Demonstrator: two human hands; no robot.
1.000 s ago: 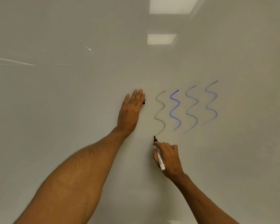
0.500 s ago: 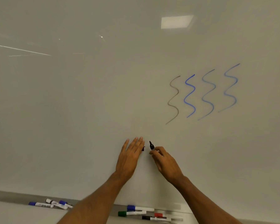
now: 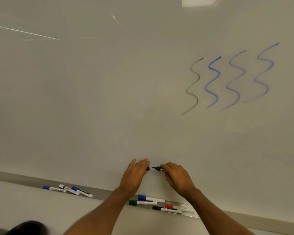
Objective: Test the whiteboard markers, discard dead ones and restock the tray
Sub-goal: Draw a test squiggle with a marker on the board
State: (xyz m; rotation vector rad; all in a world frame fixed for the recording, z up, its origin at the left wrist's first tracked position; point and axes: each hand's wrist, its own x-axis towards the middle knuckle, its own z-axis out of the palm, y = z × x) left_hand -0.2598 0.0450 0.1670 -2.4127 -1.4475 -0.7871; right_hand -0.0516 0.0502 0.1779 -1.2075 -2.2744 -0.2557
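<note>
The testing looked partly done. 4 wavy test lines stood on the whiteboard: 1 thin grey-black squiggle and, to its right, 3 blue squiggles, the outer 2 paler than the first. Low on the board, the right hand pinched an uncapped black marker, tip pointing left. The left hand held the cap just beside that tip, not yet on it. Its fingers lay nearly straight and the grip itself was hidden behind the hand, so the thumb was probably pinning the cap.

Judging by the faint black line, this marker seemed weak and a candidate for discarding. Recapping came next, then sorting. On the tray lay 3 markers in a loose pile to the left and 4 capped ones below the hands: blue, green, red and black. No green or red line showed on the board, so those likely remained untested, and restocking had not begun as far as could be seen.

The board was glossy and reflected a ceiling light. A plain pale wall ran under the tray.
</note>
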